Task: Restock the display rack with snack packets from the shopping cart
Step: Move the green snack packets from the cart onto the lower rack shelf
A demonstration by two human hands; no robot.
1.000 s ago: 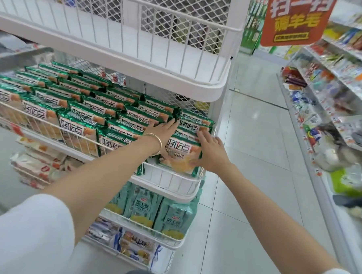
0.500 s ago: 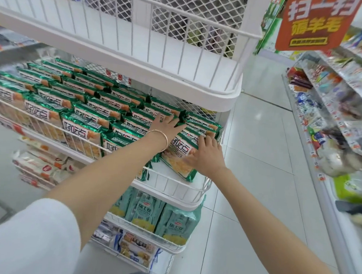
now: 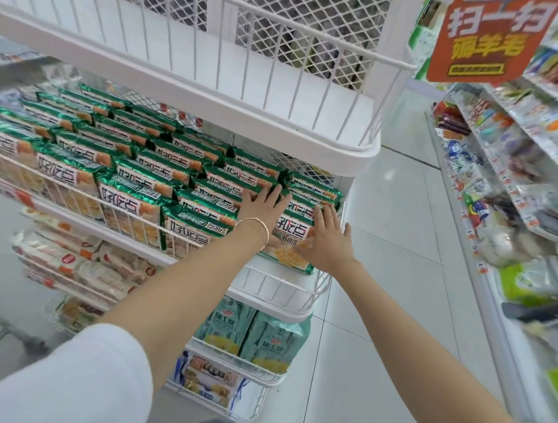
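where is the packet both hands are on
Head view: the packet leans at the right front corner of the second basket, under the left hand and right hand.

A floor (image 3: 382, 249) of large pale glossy tiles with thin dark joints is noted; even, soft light is reflected in it. An aisle is formed between a white wire display rack (image 3: 212, 94) on the left and white shelving (image 3: 499, 177) on the right. The shelving is packed with mixed goods, too blurred to be identified, and price tags are fixed along its edges. An orange sign (image 3: 487, 38) with white and yellow characters is hung above it, top right.
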